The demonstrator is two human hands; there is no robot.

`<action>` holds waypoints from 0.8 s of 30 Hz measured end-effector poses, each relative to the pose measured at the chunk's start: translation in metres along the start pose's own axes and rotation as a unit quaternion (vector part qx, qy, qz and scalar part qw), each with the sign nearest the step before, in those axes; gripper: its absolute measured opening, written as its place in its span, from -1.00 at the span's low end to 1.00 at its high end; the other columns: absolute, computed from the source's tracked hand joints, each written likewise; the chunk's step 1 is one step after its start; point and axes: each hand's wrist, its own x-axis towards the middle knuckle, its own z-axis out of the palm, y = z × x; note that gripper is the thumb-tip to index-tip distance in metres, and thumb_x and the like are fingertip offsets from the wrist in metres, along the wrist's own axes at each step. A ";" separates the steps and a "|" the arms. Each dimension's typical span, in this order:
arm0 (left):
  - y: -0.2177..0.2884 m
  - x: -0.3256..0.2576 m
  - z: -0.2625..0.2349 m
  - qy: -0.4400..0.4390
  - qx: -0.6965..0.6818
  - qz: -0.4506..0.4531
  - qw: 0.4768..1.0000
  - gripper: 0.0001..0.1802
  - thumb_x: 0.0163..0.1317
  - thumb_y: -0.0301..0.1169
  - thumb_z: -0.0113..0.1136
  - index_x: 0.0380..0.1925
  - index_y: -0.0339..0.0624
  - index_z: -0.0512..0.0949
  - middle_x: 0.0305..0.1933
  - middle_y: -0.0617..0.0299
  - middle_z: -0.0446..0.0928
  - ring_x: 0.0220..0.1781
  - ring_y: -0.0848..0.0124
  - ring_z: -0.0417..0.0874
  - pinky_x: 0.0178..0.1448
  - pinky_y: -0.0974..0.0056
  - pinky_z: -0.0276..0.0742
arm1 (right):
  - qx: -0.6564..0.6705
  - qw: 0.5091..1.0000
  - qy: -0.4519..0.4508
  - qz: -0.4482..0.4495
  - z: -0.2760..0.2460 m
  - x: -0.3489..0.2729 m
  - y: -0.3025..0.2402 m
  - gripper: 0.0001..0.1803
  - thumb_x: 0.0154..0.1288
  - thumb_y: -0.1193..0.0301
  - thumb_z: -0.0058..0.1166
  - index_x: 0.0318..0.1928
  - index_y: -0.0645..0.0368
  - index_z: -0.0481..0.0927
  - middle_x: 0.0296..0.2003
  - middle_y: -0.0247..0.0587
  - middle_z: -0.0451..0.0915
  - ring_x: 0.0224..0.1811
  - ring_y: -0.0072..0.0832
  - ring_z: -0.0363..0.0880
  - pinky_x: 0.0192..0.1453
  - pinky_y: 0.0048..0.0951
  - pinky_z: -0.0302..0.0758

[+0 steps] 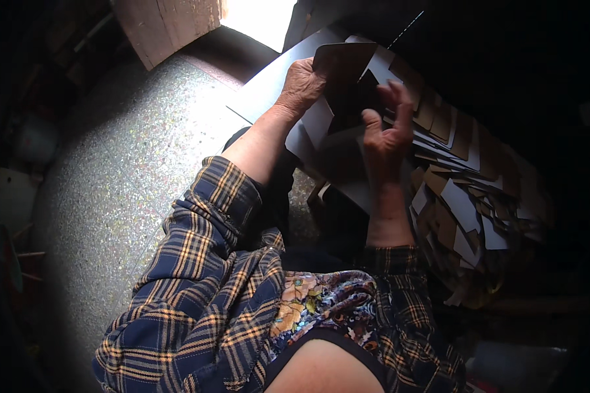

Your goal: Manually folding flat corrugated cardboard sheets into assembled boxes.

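My left hand is closed on the left edge of a folded cardboard carton blank, dark brown on the side toward me. White flaps hang below the hand; whether they belong to the same piece I cannot tell. To the right of the blank, my right hand is raised with thumb and fingers apart and nothing between them. Its fingers are slightly blurred. Beside it lies a large heap of flat cardboard pieces, white on one face and brown on the other. Deep shadow hides part of the blank.
A pale sheet lies under and beyond my left hand. Speckled floor stretches along the left. A worn wooden board stands at the top, beside a bright opening. The right side is very dark, with a clear plastic-looking thing low down.
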 end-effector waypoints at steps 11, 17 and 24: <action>-0.009 -0.012 0.007 -0.169 -0.064 -0.085 0.980 -0.58 0.28 -0.06 0.18 -0.38 -0.25 0.63 -0.41 0.36 0.60 -0.33 0.65 0.51 -0.26 0.46 0.45 | 0.299 0.922 -0.029 0.245 -0.004 -0.025 0.081 -0.24 0.00 0.55 0.15 0.29 0.24 0.24 0.17 -0.08 0.37 0.27 -0.29 0.28 0.36 -0.32 0.19; -0.010 0.007 -0.011 -0.187 -0.069 -0.089 0.976 -0.58 0.30 -0.03 0.15 -0.34 -0.22 0.63 -0.43 0.37 0.60 -0.38 0.64 0.54 -0.31 0.48 0.46 | 0.327 0.916 -0.035 0.227 0.003 -0.024 0.071 -0.33 0.04 0.55 0.12 0.24 0.24 0.31 0.15 -0.16 0.39 0.24 -0.38 0.30 0.31 -0.38 0.24; 0.008 0.029 0.000 -0.246 -0.042 -0.098 0.963 -0.55 0.29 -0.01 0.15 -0.32 -0.23 0.63 -0.41 0.35 0.61 -0.37 0.63 0.56 -0.31 0.48 0.48 | 0.483 0.827 0.009 0.288 0.001 -0.013 0.072 -0.58 0.04 0.65 0.09 -0.01 0.23 0.53 -0.11 -0.34 0.57 -0.09 -0.59 0.48 0.09 -0.52 0.38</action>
